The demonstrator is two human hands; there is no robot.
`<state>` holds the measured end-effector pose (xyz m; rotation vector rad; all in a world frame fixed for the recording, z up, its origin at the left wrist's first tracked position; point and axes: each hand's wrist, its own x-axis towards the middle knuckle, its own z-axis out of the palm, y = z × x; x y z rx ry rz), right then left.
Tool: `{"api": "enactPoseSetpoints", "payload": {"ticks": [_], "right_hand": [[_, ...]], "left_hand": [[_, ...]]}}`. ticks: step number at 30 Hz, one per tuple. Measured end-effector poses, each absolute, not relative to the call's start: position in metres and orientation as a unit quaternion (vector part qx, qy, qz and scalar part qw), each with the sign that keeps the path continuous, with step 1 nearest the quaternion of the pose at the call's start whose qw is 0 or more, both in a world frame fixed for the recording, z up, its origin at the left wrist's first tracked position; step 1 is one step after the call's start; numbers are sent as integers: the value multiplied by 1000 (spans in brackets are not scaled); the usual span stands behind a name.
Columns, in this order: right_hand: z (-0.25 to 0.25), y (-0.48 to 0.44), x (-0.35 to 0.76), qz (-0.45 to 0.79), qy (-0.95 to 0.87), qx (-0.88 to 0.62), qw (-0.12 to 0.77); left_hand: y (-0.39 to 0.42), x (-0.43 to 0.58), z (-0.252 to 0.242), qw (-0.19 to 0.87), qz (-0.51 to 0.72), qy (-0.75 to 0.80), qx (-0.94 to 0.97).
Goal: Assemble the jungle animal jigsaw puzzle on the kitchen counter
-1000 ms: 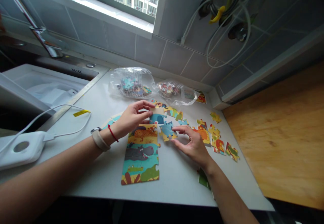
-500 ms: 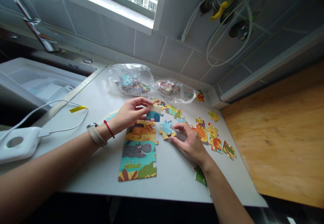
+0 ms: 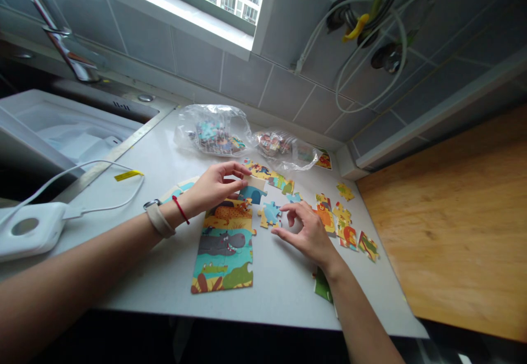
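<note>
My left hand (image 3: 220, 187) is closed, thumb and fingertips pinching the edge of a puzzle piece (image 3: 254, 192) with a blue shape and a cream top. That piece sits at the top of a partly joined jigsaw puzzle (image 3: 224, 259) showing a leopard, a grey hippo and a crocodile. To its right, a light-blue and yellow puzzle piece (image 3: 270, 214) lies on the counter. My right hand (image 3: 304, 229) is just beside that piece, thumb and index finger apart, holding nothing. Part of a green piece (image 3: 323, 287) shows under my right forearm.
Loose pieces lie at right, among them an orange lion piece (image 3: 325, 218). Clear plastic bags (image 3: 214, 130) of pieces rest near the wall. A white charger (image 3: 33, 229) with its cable lies at left beside the sink (image 3: 135, 103). A wooden board (image 3: 453, 216) borders the right side.
My right hand has let go of the light-blue piece and drawn slightly away, its fingers wider apart. My left hand keeps its pinch on the blue piece. The view has shifted a little.
</note>
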<state>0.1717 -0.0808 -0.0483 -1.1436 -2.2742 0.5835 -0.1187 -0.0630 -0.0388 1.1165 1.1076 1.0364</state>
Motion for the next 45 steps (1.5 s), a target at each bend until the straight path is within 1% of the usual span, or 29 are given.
{"api": "enactPoseSetpoints", "payload": {"ticks": [7,13,17,19,21,23,25,27,31,33,36,41,45], "right_hand": [[-50,-82,169,219,-832,-406,307],[-45,-88,164,209,-863,-350,299],[-40,-90,159,201,-875,-313,309],[-39,-88,162,202,-874,-315,309],[-36,-83,170,199,-874,-336,288],[-33,-78,181,194,-870,-383,244],[-30,-73,193,189,-859,-435,191],[-27,-71,201,188,-850,-468,155],[-22,-71,205,194,-843,-488,115],[-19,-72,205,197,-843,-490,99],[-17,-73,205,198,-846,-488,86],[-17,-74,206,191,-847,-489,83],[-18,-76,205,188,-848,-486,93]], "left_hand": [[-74,-110,-37,599,409,458,514],[-93,-93,-38,642,378,417,520],[-102,-85,-36,671,373,396,503],[-104,-83,-34,668,370,400,507],[-105,-84,-34,605,393,422,549],[-104,-87,-34,484,417,432,637],[-103,-90,-37,364,410,408,730],[-102,-93,-41,291,369,375,799],[-102,-97,-52,198,238,358,881],[-102,-97,-55,177,187,353,899],[-103,-97,-55,179,153,344,909],[-102,-97,-53,192,136,343,909],[-102,-97,-52,192,150,344,907]]}}
